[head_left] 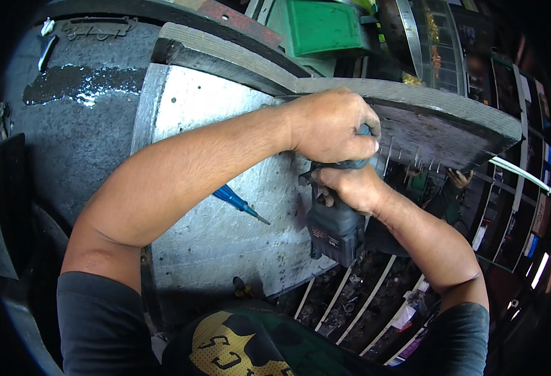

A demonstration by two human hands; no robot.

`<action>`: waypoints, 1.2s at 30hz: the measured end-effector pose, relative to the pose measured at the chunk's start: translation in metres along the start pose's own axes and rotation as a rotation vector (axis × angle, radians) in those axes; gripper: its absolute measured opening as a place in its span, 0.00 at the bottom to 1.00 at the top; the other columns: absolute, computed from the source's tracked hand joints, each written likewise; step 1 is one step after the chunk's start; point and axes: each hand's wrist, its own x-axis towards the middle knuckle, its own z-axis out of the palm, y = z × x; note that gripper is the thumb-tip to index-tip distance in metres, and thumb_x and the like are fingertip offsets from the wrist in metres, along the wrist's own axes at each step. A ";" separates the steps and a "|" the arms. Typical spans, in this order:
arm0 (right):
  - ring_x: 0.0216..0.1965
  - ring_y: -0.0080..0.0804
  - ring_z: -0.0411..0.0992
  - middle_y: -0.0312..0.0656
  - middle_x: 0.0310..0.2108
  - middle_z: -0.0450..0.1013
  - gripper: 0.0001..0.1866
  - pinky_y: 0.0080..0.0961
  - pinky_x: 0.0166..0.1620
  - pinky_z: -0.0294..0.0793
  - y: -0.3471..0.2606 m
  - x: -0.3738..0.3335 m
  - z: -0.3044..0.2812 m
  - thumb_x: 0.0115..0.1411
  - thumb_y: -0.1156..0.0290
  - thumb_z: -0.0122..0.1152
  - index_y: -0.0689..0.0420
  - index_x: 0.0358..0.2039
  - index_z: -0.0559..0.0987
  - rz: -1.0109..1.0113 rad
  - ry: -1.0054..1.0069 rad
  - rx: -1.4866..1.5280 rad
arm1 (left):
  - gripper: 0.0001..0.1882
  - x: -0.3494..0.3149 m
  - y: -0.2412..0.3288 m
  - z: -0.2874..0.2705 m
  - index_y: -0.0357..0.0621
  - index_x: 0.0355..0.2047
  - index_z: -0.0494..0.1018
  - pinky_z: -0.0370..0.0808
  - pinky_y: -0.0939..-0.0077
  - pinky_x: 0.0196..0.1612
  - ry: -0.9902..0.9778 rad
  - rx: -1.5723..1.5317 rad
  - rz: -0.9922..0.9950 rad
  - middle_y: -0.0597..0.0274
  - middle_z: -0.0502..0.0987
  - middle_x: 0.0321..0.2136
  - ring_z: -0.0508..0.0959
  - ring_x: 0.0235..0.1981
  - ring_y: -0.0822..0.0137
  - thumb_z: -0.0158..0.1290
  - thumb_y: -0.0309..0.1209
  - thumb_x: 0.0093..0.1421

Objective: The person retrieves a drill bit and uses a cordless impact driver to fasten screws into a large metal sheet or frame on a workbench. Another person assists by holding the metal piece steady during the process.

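Note:
A dark cordless power tool (335, 229) with a block-shaped battery pack is held over the metal plate, close to the wooden board on the right. My right hand (354, 188) wraps round its grip, fingers closed. Across the upper part of the tool lies my left hand (335, 128), its fingers curled over a teal-blue section. The tool's front end is hidden behind my hands, so its exact kind does not show. On the scuffed metal plate (219, 250), below my left forearm, rests a screwdriver (241, 205) with a blue handle, partly covered by the arm.
Thick wooden boards (413, 94) edge the plate's far side, with several thin metal pins (416, 156) sticking out. Beyond stand a green bin (322, 28) and a clear compartment box (441, 50). Another person's hand (459, 177) appears at right. Slatted racks (350, 301) hold clutter.

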 end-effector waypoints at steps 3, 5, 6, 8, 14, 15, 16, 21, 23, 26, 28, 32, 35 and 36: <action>0.21 0.28 0.74 0.39 0.23 0.74 0.06 0.30 0.26 0.74 0.000 0.000 0.000 0.62 0.72 0.61 0.61 0.33 0.78 -0.004 0.000 -0.009 | 0.22 0.000 0.002 0.000 0.30 0.44 0.83 0.83 0.58 0.48 -0.010 -0.006 -0.003 0.39 0.86 0.36 0.88 0.39 0.49 0.57 0.39 0.62; 0.21 0.28 0.75 0.39 0.23 0.74 0.06 0.30 0.26 0.74 0.000 0.001 -0.001 0.62 0.71 0.61 0.61 0.33 0.78 -0.022 -0.017 -0.039 | 0.21 0.000 0.003 0.000 0.30 0.44 0.83 0.83 0.58 0.47 -0.020 -0.012 -0.016 0.40 0.86 0.36 0.88 0.39 0.49 0.57 0.39 0.62; 0.21 0.29 0.75 0.39 0.23 0.74 0.06 0.30 0.26 0.74 0.000 0.001 -0.001 0.62 0.71 0.61 0.61 0.33 0.78 -0.019 -0.027 -0.034 | 0.21 -0.001 0.003 0.000 0.30 0.44 0.83 0.83 0.59 0.47 -0.022 -0.013 -0.024 0.40 0.86 0.36 0.88 0.39 0.49 0.57 0.39 0.62; 0.21 0.29 0.75 0.39 0.23 0.74 0.06 0.30 0.26 0.74 0.000 0.003 -0.002 0.62 0.72 0.61 0.61 0.33 0.78 -0.010 -0.022 -0.065 | 0.21 -0.001 0.001 -0.001 0.30 0.44 0.83 0.84 0.59 0.47 -0.024 -0.017 -0.029 0.40 0.86 0.37 0.88 0.39 0.50 0.56 0.39 0.62; 0.22 0.30 0.76 0.39 0.24 0.76 0.07 0.31 0.28 0.77 0.006 0.004 -0.005 0.63 0.70 0.60 0.61 0.33 0.78 -0.065 -0.032 -0.090 | 0.23 -0.004 0.007 -0.002 0.31 0.45 0.82 0.84 0.57 0.47 -0.033 0.020 -0.042 0.40 0.86 0.38 0.87 0.39 0.48 0.57 0.42 0.62; 0.23 0.30 0.77 0.40 0.24 0.76 0.07 0.31 0.28 0.77 0.008 0.003 -0.004 0.63 0.70 0.60 0.61 0.34 0.78 -0.107 -0.008 -0.127 | 0.25 -0.006 0.014 -0.005 0.31 0.46 0.82 0.84 0.56 0.47 -0.040 0.055 -0.060 0.40 0.86 0.38 0.87 0.39 0.47 0.58 0.44 0.62; 0.23 0.30 0.77 0.40 0.24 0.76 0.07 0.31 0.29 0.77 0.010 0.003 -0.002 0.63 0.70 0.60 0.61 0.35 0.79 -0.185 0.021 -0.171 | 0.26 -0.008 0.022 -0.010 0.31 0.46 0.82 0.84 0.56 0.47 -0.074 0.112 -0.117 0.41 0.86 0.38 0.87 0.39 0.47 0.59 0.46 0.62; 0.23 0.28 0.76 0.39 0.27 0.76 0.10 0.31 0.31 0.79 0.008 0.004 -0.006 0.65 0.69 0.59 0.62 0.42 0.79 -0.051 -0.023 -0.127 | 0.40 -0.049 0.038 -0.107 0.41 0.49 0.83 0.83 0.50 0.47 0.371 0.910 -0.201 0.49 0.87 0.40 0.87 0.43 0.48 0.50 0.69 0.66; 0.23 0.26 0.74 0.39 0.27 0.76 0.08 0.30 0.30 0.77 0.003 0.003 -0.004 0.65 0.71 0.59 0.62 0.41 0.79 -0.008 -0.025 -0.091 | 0.41 -0.066 0.041 -0.124 0.38 0.40 0.87 0.85 0.58 0.43 0.053 1.155 -0.646 0.47 0.86 0.33 0.88 0.37 0.50 0.56 0.70 0.59; 0.23 0.27 0.74 0.39 0.26 0.76 0.05 0.30 0.29 0.75 -0.002 -0.001 -0.001 0.65 0.74 0.59 0.62 0.37 0.79 0.011 -0.008 0.010 | 0.35 -0.075 0.030 -0.121 0.39 0.32 0.87 0.85 0.61 0.40 0.058 1.314 -0.603 0.49 0.85 0.25 0.88 0.31 0.55 0.66 0.64 0.54; 0.23 0.27 0.74 0.39 0.26 0.76 0.05 0.30 0.29 0.75 -0.004 -0.002 0.000 0.65 0.74 0.59 0.63 0.37 0.79 0.036 0.014 0.017 | 0.32 -0.078 0.026 -0.118 0.39 0.29 0.87 0.87 0.63 0.38 0.106 1.335 -0.498 0.50 0.85 0.23 0.88 0.28 0.58 0.68 0.61 0.54; 0.23 0.27 0.74 0.39 0.27 0.76 0.06 0.30 0.29 0.75 -0.004 0.001 -0.002 0.65 0.75 0.60 0.64 0.40 0.79 -0.023 -0.002 -0.041 | 0.31 -0.079 0.021 -0.114 0.39 0.30 0.87 0.87 0.64 0.36 0.117 1.334 -0.532 0.52 0.85 0.23 0.88 0.26 0.60 0.68 0.60 0.54; 0.23 0.27 0.75 0.39 0.27 0.76 0.06 0.30 0.29 0.76 -0.003 0.004 -0.003 0.64 0.76 0.60 0.64 0.41 0.79 -0.070 0.006 -0.122 | 0.31 -0.078 0.019 -0.114 0.39 0.29 0.87 0.86 0.65 0.36 0.127 1.315 -0.573 0.52 0.85 0.23 0.87 0.27 0.60 0.69 0.60 0.52; 0.23 0.27 0.75 0.39 0.27 0.76 0.06 0.31 0.29 0.76 -0.003 0.003 -0.002 0.64 0.76 0.60 0.63 0.41 0.78 -0.097 0.017 -0.169 | 0.31 -0.078 0.019 -0.113 0.39 0.29 0.87 0.85 0.65 0.37 0.127 1.304 -0.594 0.52 0.84 0.23 0.87 0.28 0.59 0.71 0.60 0.51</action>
